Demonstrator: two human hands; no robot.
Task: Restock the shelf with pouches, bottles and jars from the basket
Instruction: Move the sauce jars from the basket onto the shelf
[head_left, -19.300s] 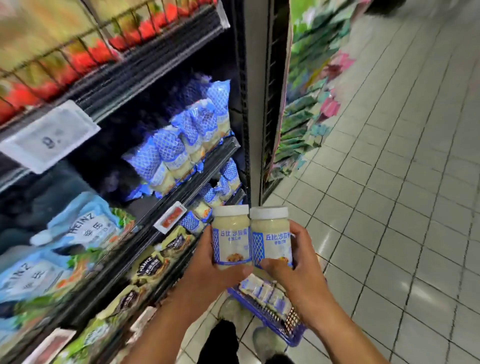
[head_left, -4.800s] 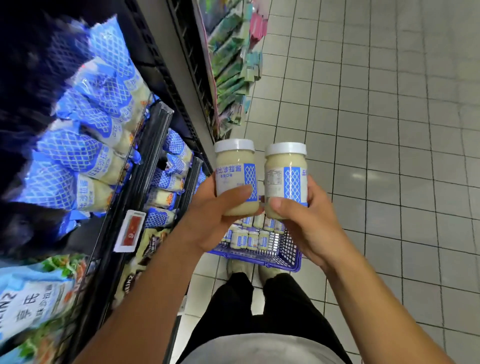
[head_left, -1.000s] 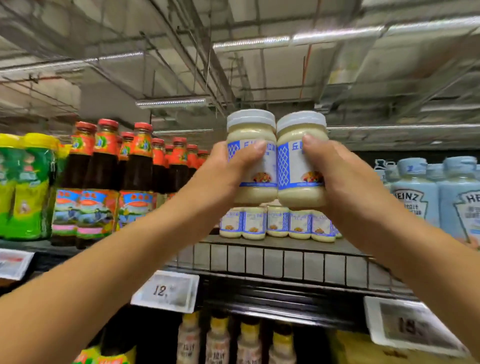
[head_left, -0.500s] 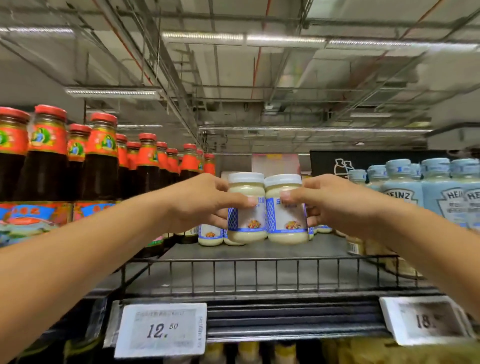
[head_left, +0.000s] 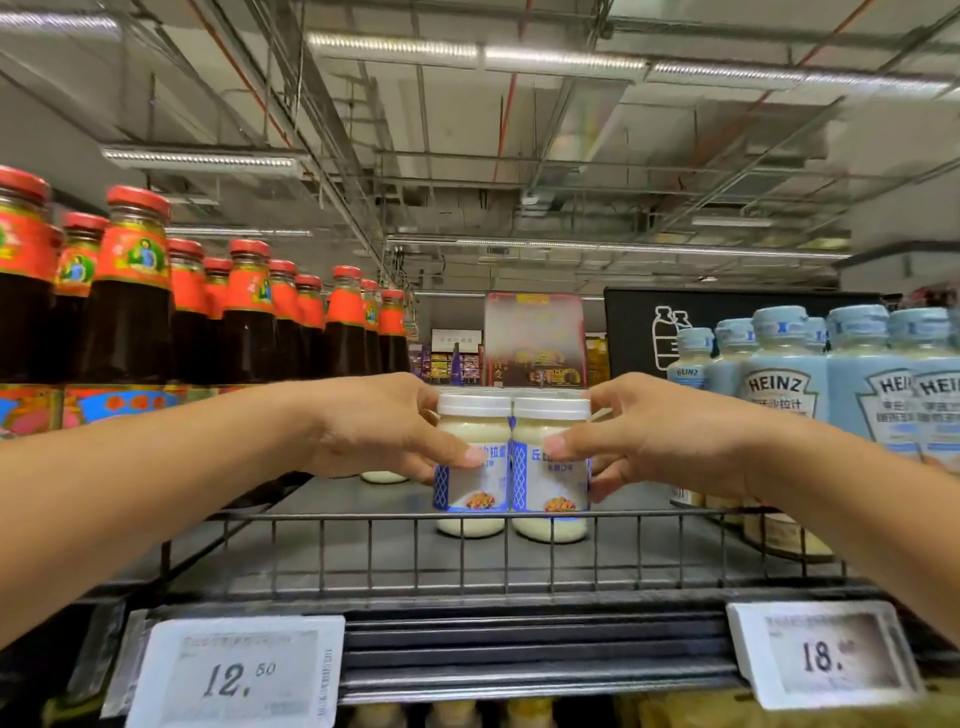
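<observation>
Two white-lidded jars of pale dressing with blue-and-white labels stand side by side on the top shelf (head_left: 363, 551), just behind its wire front rail. My left hand (head_left: 374, 426) grips the left jar (head_left: 470, 488). Around the right jar (head_left: 550, 491) my right hand (head_left: 654, 431) is closed. The two jars touch each other. Another jar of the same kind (head_left: 384, 475) shows partly behind my left hand. The basket is out of view.
Dark sauce bottles with red caps (head_left: 244, 317) fill the shelf's left side. Pale blue Heinz bottles (head_left: 784, 384) crowd the right. Price tags (head_left: 234, 670) (head_left: 826, 657) hang on the shelf front. Bottle tops (head_left: 452, 714) show on the shelf below.
Both hands have come toward the front of the shelf with the jars, which now sit just behind the wire rail. One second ago the jars were held up above the shelf.
</observation>
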